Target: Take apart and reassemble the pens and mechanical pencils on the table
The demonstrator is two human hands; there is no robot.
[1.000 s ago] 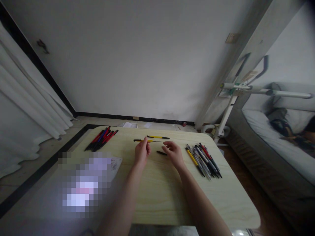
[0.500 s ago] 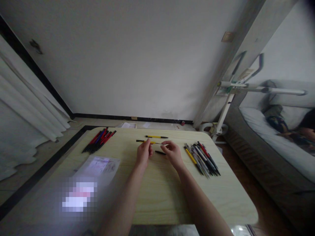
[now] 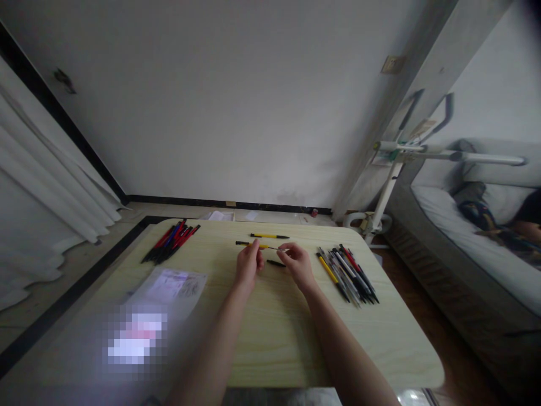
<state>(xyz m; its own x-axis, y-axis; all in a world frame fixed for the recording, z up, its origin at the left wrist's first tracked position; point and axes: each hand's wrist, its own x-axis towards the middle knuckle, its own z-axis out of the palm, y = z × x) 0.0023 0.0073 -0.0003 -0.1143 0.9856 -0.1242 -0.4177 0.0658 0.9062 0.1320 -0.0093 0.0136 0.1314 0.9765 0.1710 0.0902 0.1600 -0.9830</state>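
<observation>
Pen, yellow with black ends, is pinched by left hand and right hand; black pen part lies between them.

Pixelated patch hid part of tabletop & paper sheet; small black part was too small to ID; person at rt was cut by edge.

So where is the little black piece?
In the head view the little black piece lies on the table between the left hand and the right hand, just below the yellow pen they hold.
</observation>
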